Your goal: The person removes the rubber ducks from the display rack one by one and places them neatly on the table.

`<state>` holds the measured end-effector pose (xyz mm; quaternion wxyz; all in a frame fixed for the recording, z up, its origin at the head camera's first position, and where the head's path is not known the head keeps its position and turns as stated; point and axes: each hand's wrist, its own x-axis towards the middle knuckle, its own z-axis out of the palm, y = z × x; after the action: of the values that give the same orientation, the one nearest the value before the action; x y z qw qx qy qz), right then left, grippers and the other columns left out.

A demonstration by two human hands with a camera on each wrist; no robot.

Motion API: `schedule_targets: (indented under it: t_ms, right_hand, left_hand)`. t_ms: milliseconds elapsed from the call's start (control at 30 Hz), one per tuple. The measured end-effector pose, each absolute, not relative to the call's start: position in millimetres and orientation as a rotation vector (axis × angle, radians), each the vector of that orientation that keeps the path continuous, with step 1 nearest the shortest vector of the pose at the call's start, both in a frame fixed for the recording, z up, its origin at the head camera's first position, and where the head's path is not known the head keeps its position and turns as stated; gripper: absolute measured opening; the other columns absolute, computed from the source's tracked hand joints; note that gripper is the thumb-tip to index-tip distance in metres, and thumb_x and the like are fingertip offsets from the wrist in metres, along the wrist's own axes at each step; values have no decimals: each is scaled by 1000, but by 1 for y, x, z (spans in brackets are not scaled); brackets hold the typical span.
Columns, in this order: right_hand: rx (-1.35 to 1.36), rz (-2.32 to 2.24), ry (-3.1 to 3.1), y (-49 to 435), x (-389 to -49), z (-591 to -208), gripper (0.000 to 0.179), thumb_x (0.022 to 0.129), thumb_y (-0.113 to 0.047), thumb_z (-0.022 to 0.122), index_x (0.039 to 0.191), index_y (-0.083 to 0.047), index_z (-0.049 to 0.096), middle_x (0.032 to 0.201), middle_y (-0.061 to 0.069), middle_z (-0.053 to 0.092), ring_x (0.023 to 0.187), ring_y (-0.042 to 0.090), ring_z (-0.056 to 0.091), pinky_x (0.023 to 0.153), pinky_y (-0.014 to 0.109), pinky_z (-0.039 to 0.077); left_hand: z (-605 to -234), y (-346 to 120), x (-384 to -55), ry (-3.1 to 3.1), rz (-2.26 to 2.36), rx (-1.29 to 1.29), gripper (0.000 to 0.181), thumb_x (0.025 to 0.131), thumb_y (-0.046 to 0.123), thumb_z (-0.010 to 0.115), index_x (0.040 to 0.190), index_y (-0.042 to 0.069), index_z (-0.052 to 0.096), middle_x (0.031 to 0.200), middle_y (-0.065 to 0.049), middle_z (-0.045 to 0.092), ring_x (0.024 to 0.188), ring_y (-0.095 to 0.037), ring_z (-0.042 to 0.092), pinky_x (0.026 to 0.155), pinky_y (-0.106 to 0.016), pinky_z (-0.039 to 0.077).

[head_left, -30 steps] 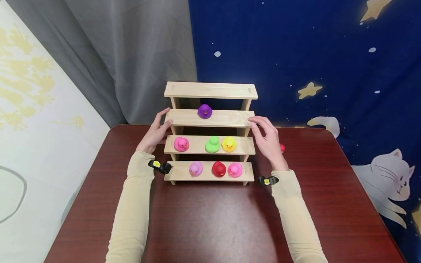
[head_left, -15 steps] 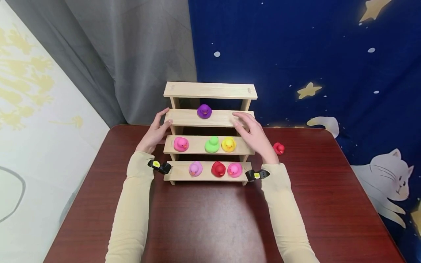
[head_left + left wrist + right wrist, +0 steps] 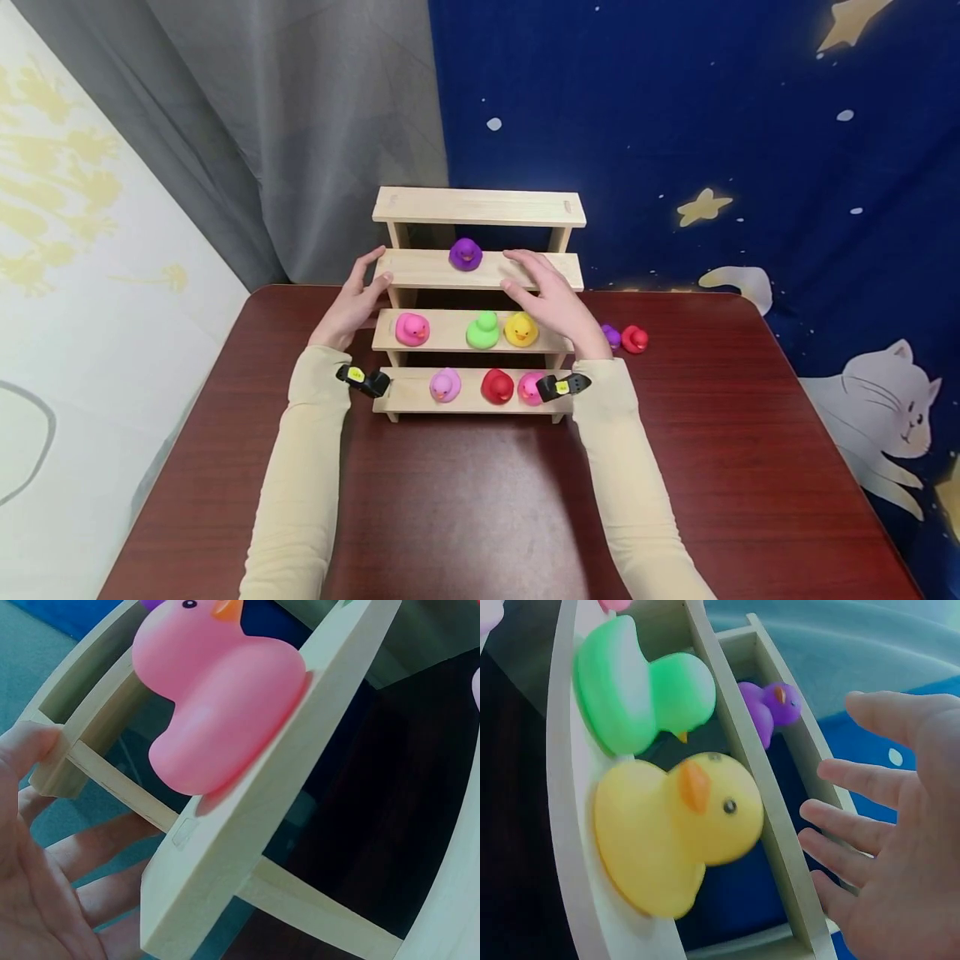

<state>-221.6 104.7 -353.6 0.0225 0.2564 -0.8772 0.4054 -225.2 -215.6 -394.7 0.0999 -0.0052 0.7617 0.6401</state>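
Observation:
A four-step wooden shelf (image 3: 480,207) stands on the table. At the left end of its second step from the top, my left hand (image 3: 348,308) grips the board between thumb and fingers. My right hand (image 3: 557,307) hovers over the same step's right half, fingers spread and holding nothing, to the right of a purple rubber duck (image 3: 466,255). One step lower sit a pink duck (image 3: 412,330), a green duck (image 3: 482,331) and a yellow duck (image 3: 521,330). The bottom step bears a lilac duck (image 3: 446,385), a red duck (image 3: 497,387) and a pink duck partly hidden by the right wrist camera.
Right of the shelf, another purple duck (image 3: 611,337), partly covered by the right wrist, and another red duck (image 3: 634,339) lie on the brown table (image 3: 750,433). A grey curtain (image 3: 337,125) and a blue starry cloth (image 3: 585,108) hang behind.
My right hand has moved left from the second step's right end toward the purple duck, uncovering the red and purple ducks on the table. The left hand stays in place.

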Motion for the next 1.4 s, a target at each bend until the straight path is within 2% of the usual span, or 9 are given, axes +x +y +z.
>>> schedule_targets:
  t_ms: [400, 700, 900, 1067, 1200, 1400]
  right_hand:
    - [822, 1320, -2655, 67, -237, -354, 55, 95, -24, 61, 145, -9, 43, 148, 10, 38, 133, 23, 38, 108, 38, 29]
    - [782, 1368, -2597, 49, -242, -361, 60, 93, -18, 64, 146, -9, 39, 150, 9, 35, 135, 20, 36, 110, 33, 25]
    - [684, 1414, -2570, 42, -241, -363, 50, 93, -16, 64, 139, -11, 45, 139, 10, 49, 130, 20, 43, 108, 31, 27]
    - [565, 1604, -2406, 37, -243, -366, 35, 92, -4, 65, 125, -6, 54, 126, 11, 59, 121, 19, 52, 104, 26, 33]
    - [504, 1704, -2327, 37, -242, -366, 31, 91, 0, 65, 121, -6, 58, 120, 10, 62, 115, 18, 56, 99, 25, 40]
    - [490, 1691, -2340, 40, -236, -364, 30, 90, -2, 67, 119, -8, 61, 118, 10, 63, 113, 17, 57, 98, 26, 41]
  left_hand:
    - [-395, -215, -227, 2244, 1892, -25, 61, 101, 37, 49, 152, 39, 17, 145, -27, 35, 125, -43, 45, 93, -61, 40]
    - [-395, -216, -226, 2249, 1890, -22, 62, 101, 37, 49, 153, 37, 15, 144, -28, 36, 125, -44, 45, 92, -62, 40]
    - [-395, -216, -226, 2257, 1883, -35, 62, 101, 38, 50, 153, 39, 16, 145, -27, 35, 126, -44, 44, 93, -62, 39]
    - [-394, -214, -226, 2260, 1886, -14, 60, 101, 37, 49, 152, 39, 17, 146, -28, 31, 126, -45, 43, 93, -62, 39]
    - [-393, -214, -225, 2259, 1885, -8, 61, 102, 37, 49, 153, 39, 16, 146, -27, 30, 126, -45, 43, 92, -62, 40]
    - [-382, -211, -218, 2257, 1865, -16, 62, 103, 31, 47, 154, 33, 13, 148, -28, 29, 128, -46, 40, 94, -62, 38]
